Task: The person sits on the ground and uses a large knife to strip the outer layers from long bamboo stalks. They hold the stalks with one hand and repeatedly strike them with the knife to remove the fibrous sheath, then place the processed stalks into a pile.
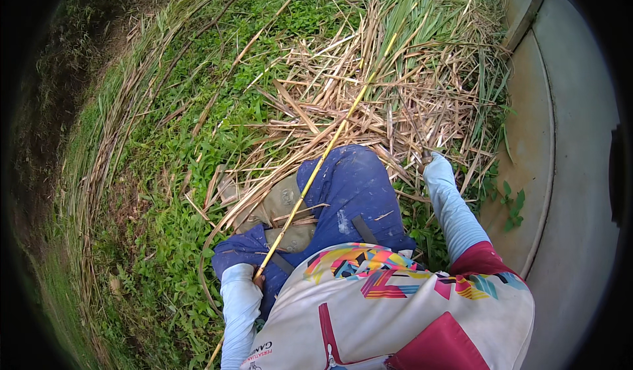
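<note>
Patterned jersey (pixel 382 320) is worn; yellow stalk (pixel 343 124) is grasped by left hand (pixel 258 280); grip of right hand (pixel 425 161), near dry leaves (pixel 438 113), cannot be determined.

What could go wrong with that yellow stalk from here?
The long yellow stalk is gripped by the left hand alone, so its far end might swing. It crosses dry leaves and could snag there. It also runs over the blue trousers, so a sharp pull might rub the leg.

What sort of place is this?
Outdoors, perhaps the overgrown edge of a yard or field: low green weeds spread on the left, dry leaves lie heaped ahead, and what looks like a wall curves along the right.
</note>
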Available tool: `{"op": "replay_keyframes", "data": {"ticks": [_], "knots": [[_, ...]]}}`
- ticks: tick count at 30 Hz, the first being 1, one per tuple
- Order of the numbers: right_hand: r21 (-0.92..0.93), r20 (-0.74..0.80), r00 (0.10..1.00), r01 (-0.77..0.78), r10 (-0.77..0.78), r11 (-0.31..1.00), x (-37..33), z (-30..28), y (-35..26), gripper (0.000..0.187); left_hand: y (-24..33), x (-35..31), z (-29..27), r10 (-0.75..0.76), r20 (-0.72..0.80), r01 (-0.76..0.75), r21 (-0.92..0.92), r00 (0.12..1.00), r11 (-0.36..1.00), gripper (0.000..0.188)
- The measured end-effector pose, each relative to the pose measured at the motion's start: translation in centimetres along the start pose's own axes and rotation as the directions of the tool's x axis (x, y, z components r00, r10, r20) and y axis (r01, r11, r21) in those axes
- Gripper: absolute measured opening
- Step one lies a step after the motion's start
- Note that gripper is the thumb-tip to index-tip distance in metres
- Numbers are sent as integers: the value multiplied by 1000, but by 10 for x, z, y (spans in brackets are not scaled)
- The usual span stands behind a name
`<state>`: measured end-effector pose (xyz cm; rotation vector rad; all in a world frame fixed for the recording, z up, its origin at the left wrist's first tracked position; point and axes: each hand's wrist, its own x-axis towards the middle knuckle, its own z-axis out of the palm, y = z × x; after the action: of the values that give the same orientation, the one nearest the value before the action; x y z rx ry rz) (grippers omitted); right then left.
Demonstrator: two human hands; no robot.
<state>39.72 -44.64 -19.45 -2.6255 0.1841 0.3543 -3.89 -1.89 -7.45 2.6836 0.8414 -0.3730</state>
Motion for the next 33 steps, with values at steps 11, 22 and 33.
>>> {"op": "replay_keyframes", "data": {"ticks": [11,22,33], "knots": [[193,24,986,155,-162,969,-49,-13,-62,41,146,237,62,251,-6,-223,-484,968,846,40],[-81,193,837,534,-512,842,-89,-47,-146,29,90,58,-58,85,22,-64,-479,996,875,23],[-52,-43,978,200,-203,978,17,-40,-163,28,9,-63,-50,-3,-332,-76,-225,943,971,16]]}}
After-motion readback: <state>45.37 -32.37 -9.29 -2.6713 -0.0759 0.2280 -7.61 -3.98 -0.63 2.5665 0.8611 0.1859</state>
